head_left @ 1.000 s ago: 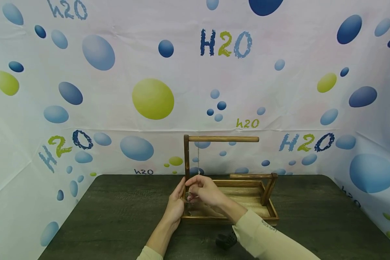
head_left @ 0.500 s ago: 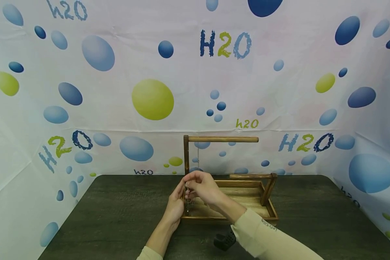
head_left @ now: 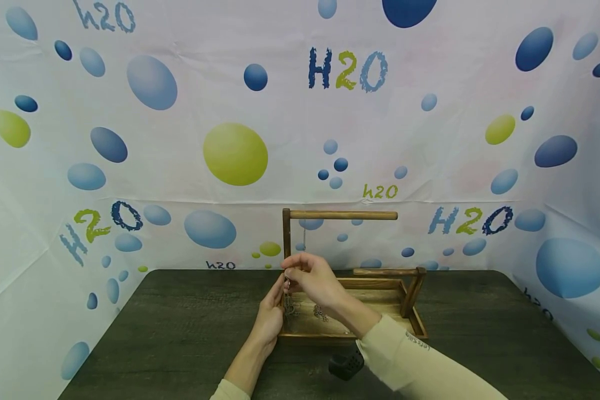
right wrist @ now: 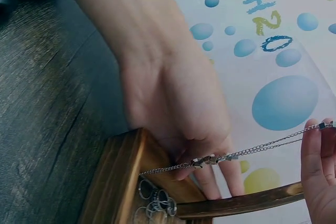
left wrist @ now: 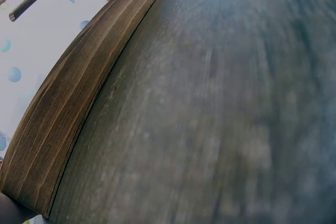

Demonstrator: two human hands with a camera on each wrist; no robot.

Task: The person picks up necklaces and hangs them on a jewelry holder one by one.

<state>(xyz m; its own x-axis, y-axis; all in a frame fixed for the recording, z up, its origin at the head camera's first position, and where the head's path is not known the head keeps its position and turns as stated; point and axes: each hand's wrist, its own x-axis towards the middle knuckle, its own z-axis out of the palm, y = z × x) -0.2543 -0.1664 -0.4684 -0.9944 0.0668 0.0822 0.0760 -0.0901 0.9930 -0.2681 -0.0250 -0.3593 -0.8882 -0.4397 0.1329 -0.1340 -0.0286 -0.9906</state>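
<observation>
A wooden jewelry stand [head_left: 286,239] rises from a shallow tray [head_left: 360,335]. At its left end my left hand [head_left: 270,316] grips the corner, fingers lying against the upright post in the right wrist view. Between thumb and fingers my right hand [head_left: 315,280] pinches a thin silver chain [right wrist: 270,146] strung with small cube-like beads. The chain runs taut from the tray past my left fingers up to the right fingertips. Several silver rings [right wrist: 157,205] lie in the tray's corner. In the left wrist view the tray's outer end wall [left wrist: 79,93] shows, with only a fingertip below it.
A long top bar [head_left: 344,215] juts right from the tall post, with a thin chain [head_left: 304,239] hanging from it. A shorter bar [head_left: 385,271] stands at the tray's right. More silver jewelry [head_left: 321,314] lies inside. The dark table [head_left: 190,333] meets a patterned backdrop [head_left: 180,139].
My right hand has risen a little, drawing the chain upward beside the post. More of the silver jewelry in the tray shows below it. My left hand stays in place.
</observation>
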